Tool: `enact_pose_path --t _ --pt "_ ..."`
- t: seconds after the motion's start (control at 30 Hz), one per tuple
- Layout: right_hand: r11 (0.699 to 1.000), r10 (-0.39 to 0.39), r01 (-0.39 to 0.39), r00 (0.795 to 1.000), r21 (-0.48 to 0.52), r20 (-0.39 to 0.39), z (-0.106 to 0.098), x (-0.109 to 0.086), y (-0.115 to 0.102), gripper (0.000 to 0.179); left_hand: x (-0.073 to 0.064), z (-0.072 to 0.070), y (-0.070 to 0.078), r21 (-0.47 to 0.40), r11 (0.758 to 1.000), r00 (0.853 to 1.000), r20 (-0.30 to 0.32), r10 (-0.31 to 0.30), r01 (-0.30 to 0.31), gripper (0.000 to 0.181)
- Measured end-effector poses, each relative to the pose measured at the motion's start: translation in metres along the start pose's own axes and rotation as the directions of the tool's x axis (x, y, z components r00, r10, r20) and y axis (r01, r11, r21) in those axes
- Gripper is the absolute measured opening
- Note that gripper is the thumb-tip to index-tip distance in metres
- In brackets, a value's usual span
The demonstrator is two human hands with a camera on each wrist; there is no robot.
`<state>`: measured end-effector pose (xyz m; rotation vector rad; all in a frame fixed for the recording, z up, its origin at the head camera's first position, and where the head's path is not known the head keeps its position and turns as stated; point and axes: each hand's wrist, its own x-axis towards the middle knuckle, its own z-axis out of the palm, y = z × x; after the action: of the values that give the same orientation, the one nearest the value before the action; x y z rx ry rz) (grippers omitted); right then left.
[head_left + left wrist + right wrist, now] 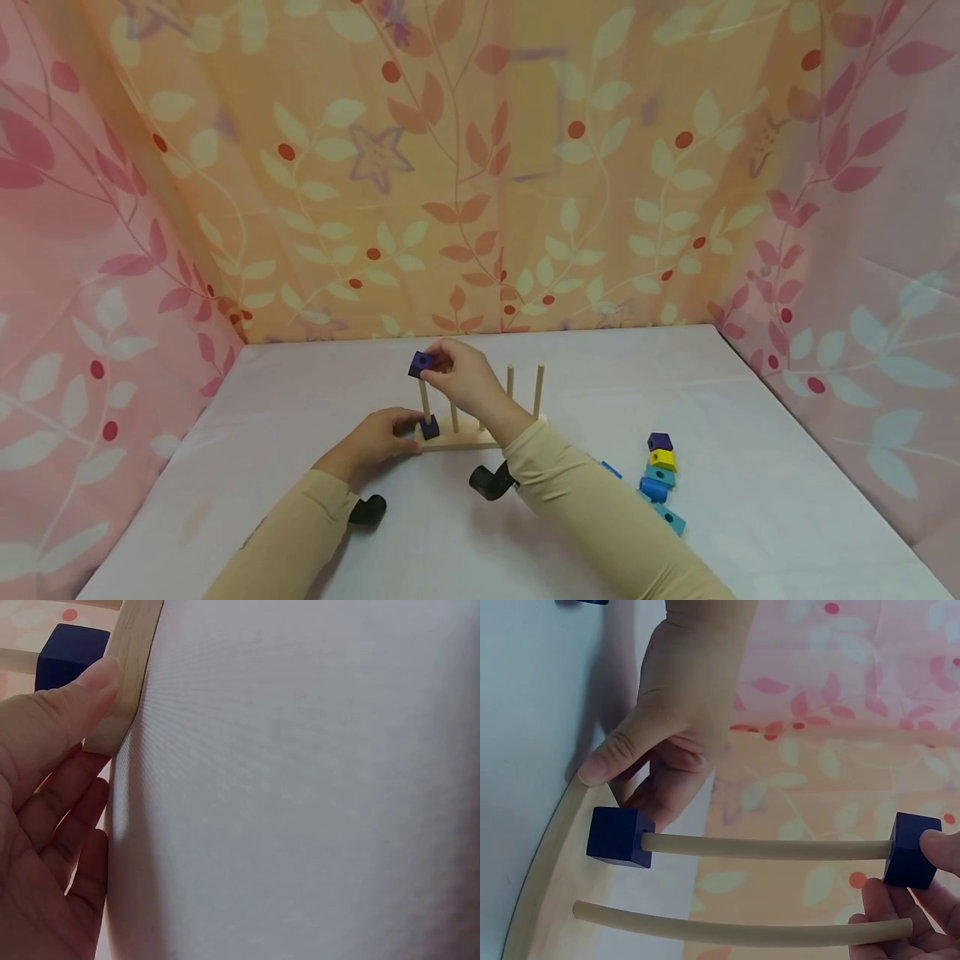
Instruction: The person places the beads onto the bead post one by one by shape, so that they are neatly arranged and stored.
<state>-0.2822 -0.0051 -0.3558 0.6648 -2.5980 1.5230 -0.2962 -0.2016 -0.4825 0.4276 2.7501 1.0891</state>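
Note:
A wooden peg stand with a row of upright pegs is on the white table. On its leftmost peg, a dark purple-blue block sits down at the base. The right hand pinches a second block of that colour between thumb and fingers, at the tip of the same peg. Low at the stand's left end, the left hand grips the base, its thumb on the wood and the index finger underneath. Part of the stand is hidden behind the right hand and forearm.
To the right lies a line of loose pieces: a purple block, a yellow block, teal blocks and a blue cylinder. A blue piece shows beside the right sleeve. Patterned curtains enclose the table.

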Motion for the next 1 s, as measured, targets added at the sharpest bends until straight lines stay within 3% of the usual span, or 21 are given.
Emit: enact_pose_path --t 0.43,0.77,1.0 --pt "0.990 0.046 -0.032 0.994 0.141 -0.098 0.014 -0.003 0.007 0.027 0.000 0.000 0.003 -0.009 1.000 1.000 -0.003 -0.020 0.020 0.053" --pt "0.977 0.120 -0.102 0.989 0.188 -0.087 0.023 -0.009 0.013 0.026 -0.001 0.001 0.005 -0.051 0.995 0.997 0.002 -0.080 0.080 0.052" --pt "0.962 0.150 -0.124 0.984 0.243 -0.093 0.030 -0.013 0.023 0.044 -0.001 0.002 0.003 -0.054 0.995 0.997 -0.003 -0.080 0.080 0.052"
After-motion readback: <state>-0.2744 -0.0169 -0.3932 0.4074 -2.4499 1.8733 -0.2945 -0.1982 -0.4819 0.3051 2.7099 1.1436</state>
